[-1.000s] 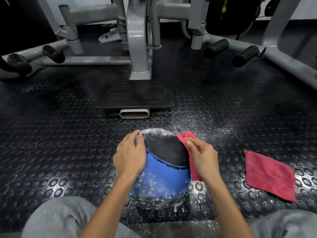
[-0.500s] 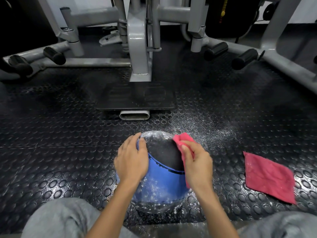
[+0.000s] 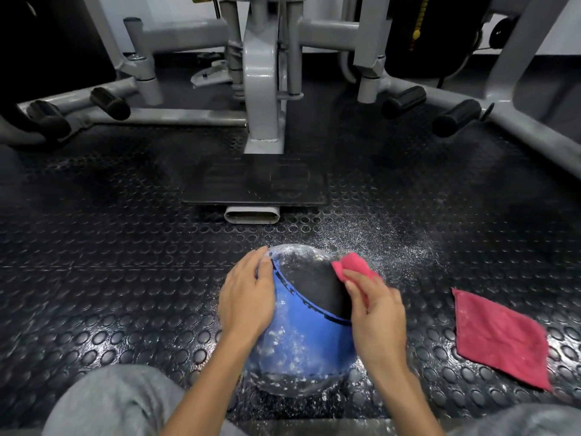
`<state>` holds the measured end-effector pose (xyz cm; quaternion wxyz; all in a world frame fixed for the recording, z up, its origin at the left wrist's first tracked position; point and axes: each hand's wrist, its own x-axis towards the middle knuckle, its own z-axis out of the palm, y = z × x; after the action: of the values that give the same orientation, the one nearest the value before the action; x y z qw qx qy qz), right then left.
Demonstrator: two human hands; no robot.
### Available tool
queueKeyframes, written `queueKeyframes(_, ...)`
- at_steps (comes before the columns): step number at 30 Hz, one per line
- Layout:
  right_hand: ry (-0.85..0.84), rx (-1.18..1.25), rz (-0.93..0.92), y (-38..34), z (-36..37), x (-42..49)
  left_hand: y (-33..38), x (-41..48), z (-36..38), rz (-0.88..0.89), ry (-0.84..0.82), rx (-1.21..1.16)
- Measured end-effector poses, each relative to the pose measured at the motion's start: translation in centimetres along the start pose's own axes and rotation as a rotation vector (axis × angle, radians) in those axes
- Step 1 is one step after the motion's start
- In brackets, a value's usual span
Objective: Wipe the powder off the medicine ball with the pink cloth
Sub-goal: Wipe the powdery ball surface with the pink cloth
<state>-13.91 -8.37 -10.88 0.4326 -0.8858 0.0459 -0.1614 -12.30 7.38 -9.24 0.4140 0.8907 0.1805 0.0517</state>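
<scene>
Since the medicine ball [image 3: 301, 341] sits on the floor right between the two hands, just ahead of the knees [image 3: 110, 401], reach isn't the issue, coverage is.

Left hand [image 3: 246, 297]: fingers near straight, spread flat on the ball's left flank, holding nothing, just bracing.

Right hand [image 3: 377, 316]: fingers lightly curled over the bunched pink cloth [image 3: 353, 265], pressing it on the ball's upper right edge. Cloth tip pokes out past the fingertips.

Black top panel between the hands looks mostly clean. Powder shows on the blue face wrist-side of both hands, and along the far rim beyond the left fingertips.

Ball is round, no long axis. My read: next stroke goes toward the wrists, or the ball gets rolled, left hand doing the turn.

Right of the right hand, well apart: second cloth [image 3: 500, 338], flat, dusted.

Beyond the fingertips: spilled powder [image 3: 386, 243] on the studded mat [image 3: 110, 262], then foot plate [image 3: 254, 180], then grey machine frame [image 3: 262, 73].
</scene>
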Motion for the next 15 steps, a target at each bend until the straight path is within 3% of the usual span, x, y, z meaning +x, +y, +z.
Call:
queueKeyframes(3,-0.072,-0.134,-0.223,-2.3,1.0,0.9,0.0,-0.3,0.4,0.035,0.006,0.047)
queueKeyframes(7,-0.116,-0.101,-0.120,-1.1,0.7,3.4,-0.2,-0.6,0.9,0.045,0.004,0.051)
queueKeyframes(12,-0.001,-0.096,-0.228,-1.1,-1.3,-1.4,0.5,-0.6,1.5,0.054,0.000,0.082)
queueKeyframes(15,-0.067,-0.191,-0.289,-2.4,-0.4,0.4,0.5,-1.2,2.2,0.123,0.013,0.120)
